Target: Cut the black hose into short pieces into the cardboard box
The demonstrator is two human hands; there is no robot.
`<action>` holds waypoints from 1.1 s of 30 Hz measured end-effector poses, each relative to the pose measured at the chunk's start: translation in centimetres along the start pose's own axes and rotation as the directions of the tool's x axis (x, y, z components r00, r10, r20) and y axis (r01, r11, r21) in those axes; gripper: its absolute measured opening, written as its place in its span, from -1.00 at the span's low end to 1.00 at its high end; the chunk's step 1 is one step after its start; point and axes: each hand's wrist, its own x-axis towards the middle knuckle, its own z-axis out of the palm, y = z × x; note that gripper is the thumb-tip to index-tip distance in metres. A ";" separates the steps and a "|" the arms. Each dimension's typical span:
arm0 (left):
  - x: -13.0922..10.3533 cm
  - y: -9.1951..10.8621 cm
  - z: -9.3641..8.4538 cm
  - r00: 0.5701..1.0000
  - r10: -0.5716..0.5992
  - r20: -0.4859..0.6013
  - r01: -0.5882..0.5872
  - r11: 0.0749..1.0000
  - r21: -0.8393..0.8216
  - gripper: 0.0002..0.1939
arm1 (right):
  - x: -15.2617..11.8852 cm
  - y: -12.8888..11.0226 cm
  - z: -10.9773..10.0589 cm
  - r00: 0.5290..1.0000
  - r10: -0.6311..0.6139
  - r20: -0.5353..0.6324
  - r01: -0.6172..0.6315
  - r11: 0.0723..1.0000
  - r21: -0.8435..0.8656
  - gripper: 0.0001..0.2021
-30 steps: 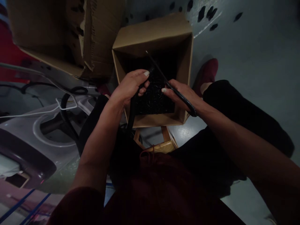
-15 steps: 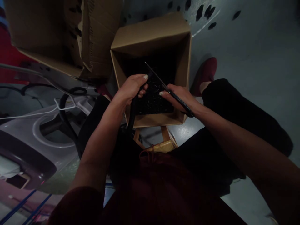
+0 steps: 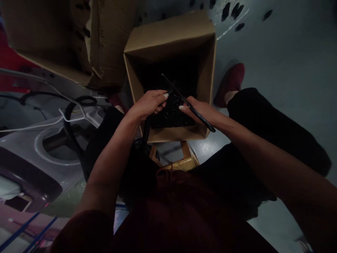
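My left hand (image 3: 151,103) is closed around a long black tube-like strand (image 3: 145,135), whose end shows just past my thumb, near the blade. The strand hangs below the wrist beside my thigh. In my right hand (image 3: 198,109) is a pair of scissors (image 3: 202,119) with dark handles. Its long thin blade points up and to the left, close to the left fingertips. Both hands are over an open cardboard box (image 3: 168,38). Dark, shiny black pieces (image 3: 172,117) lie inside it, too dim to make out singly.
A larger torn cardboard box (image 3: 110,45) stands at the upper left. Left of my leg is a grey plastic stool (image 3: 23,147) with a black cord looped near it. Several dark pieces (image 3: 226,12) lie on the floor beyond the box. A wooden stool (image 3: 185,149) is below me.
My left hand has shifted slightly down, with the black strand in it. The scissors have tilted a little and their blades look closer together.
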 end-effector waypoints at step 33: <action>0.3 0.5 -0.6 0.991 -0.097 -0.095 0.060 0.941 -0.332 -0.91 | 0.7 1.8 1.4 0.999 -0.043 0.021 0.034 0.947 0.318 -0.57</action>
